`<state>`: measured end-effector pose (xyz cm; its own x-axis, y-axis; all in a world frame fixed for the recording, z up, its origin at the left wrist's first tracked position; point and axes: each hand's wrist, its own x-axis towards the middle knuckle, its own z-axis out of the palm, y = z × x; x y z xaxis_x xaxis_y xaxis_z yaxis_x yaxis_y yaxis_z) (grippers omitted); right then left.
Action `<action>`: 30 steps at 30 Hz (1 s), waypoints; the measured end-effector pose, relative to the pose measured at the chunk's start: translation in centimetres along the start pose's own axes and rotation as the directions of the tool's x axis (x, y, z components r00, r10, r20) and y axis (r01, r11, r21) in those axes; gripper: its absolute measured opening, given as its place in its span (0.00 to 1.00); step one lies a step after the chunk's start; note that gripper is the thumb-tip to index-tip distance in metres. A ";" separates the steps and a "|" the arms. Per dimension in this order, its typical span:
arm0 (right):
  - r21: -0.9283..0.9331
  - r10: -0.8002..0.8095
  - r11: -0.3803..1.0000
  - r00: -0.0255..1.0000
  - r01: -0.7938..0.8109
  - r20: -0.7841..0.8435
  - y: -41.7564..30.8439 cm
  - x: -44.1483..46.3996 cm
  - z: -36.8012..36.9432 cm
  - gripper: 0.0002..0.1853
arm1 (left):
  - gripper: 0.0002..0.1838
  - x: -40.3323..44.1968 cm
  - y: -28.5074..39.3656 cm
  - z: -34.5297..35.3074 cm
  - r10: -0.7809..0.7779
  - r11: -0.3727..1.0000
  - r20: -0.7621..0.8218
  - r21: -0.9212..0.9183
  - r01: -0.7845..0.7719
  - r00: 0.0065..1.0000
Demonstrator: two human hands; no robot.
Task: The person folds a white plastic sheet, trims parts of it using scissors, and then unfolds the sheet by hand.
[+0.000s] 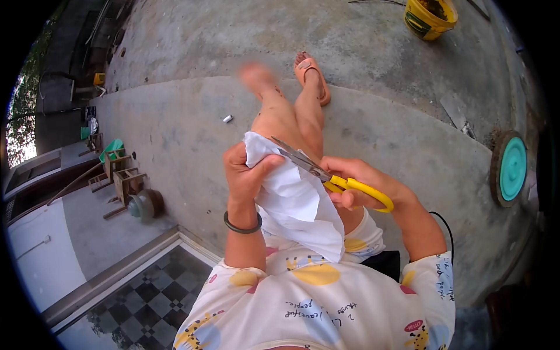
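Note:
White cloth (pixel 294 198) hangs over my lap, its upper edge pinched between the thumb and fingers of my left hand (pixel 245 169). A dark bangle (pixel 242 224) circles my left wrist. My right hand (pixel 361 178) is wrapped round the yellow handles of a pair of scissors (pixel 315 169). The metal blades point up and to the left, lying along the cloth's upper edge close to my left thumb. Whether the blades are parted around the cloth is hard to make out. Some fingers of my left hand are hidden behind the cloth.
A small white cylinder (pixel 228 118) lies on the concrete floor (pixel 186 146). A yellow bucket (pixel 430 17) stands at the upper right, and a round turquoise lid (pixel 513 169) is at the right. Wooden stools (pixel 128 181) and a pot (pixel 146 205) stand at the left.

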<state>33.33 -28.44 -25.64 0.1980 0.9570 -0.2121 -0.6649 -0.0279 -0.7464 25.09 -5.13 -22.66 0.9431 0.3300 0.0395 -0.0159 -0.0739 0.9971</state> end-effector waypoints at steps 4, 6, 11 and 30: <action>-0.003 0.023 1.000 1.000 -0.023 -0.014 -0.6 0.0 0.2 0.33 | 0.09 0.1 0.1 -0.1 -0.016 1.000 0.042 0.015 0.016 0.999; -0.005 0.023 1.000 1.000 -0.023 -0.011 -0.8 0.2 0.3 0.31 | 0.09 0.0 -0.2 -0.4 -0.017 0.999 0.065 0.037 0.015 0.998; 0.006 -0.143 0.990 0.990 0.143 0.002 -0.3 1.1 0.5 0.26 | 0.10 0.3 0.1 -0.2 -0.026 0.998 0.101 0.065 0.020 0.995; -0.077 -0.179 0.982 0.981 0.173 -0.074 -0.4 1.3 0.7 0.36 | 0.09 0.9 1.0 -0.1 -0.044 0.984 0.264 0.176 -0.004 0.963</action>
<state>33.36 -27.02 -25.18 0.3669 0.9224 -0.1212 -0.5628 0.1163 -0.8183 25.91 -4.75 -21.66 0.9971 0.0725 -0.0224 0.0393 -0.2399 0.9700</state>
